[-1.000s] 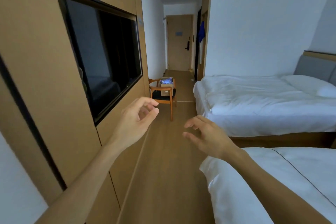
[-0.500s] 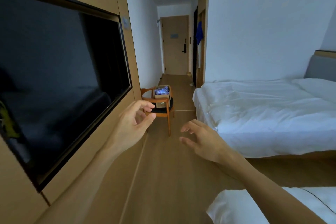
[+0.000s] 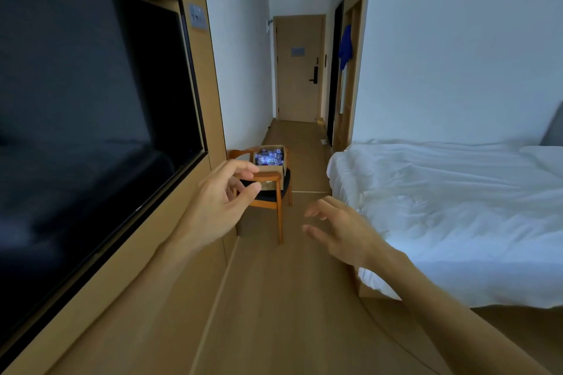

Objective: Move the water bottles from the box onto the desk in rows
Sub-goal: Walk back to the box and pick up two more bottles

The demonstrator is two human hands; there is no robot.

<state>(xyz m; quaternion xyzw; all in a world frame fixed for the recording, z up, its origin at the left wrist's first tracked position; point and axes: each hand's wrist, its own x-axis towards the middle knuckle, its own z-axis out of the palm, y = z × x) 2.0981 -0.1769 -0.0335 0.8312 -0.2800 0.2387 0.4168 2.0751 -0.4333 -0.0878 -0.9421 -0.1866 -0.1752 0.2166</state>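
Note:
A cardboard box point(image 3: 275, 172) holding several water bottles point(image 3: 268, 158) rests on the seat of a wooden chair point(image 3: 271, 196) by the left wall, some way ahead. My left hand point(image 3: 221, 202) is raised in front of me with fingers loosely curled and nothing in it; it overlaps the chair's left side in the picture but is well short of it. Lower and to the right, my right hand point(image 3: 342, 230) hangs with fingers spread, holding nothing. No desk is in view.
A large dark TV point(image 3: 85, 131) is set in the wooden wall panel on the left. A white bed point(image 3: 441, 210) fills the right side. A wood-floor aisle point(image 3: 289, 298) runs between them toward a closed door point(image 3: 298, 68) at the far end.
The view has moved forward along the aisle: the chair and box are closer and larger, and the nearer bed has dropped out of sight. Both hands stay raised and hold nothing.

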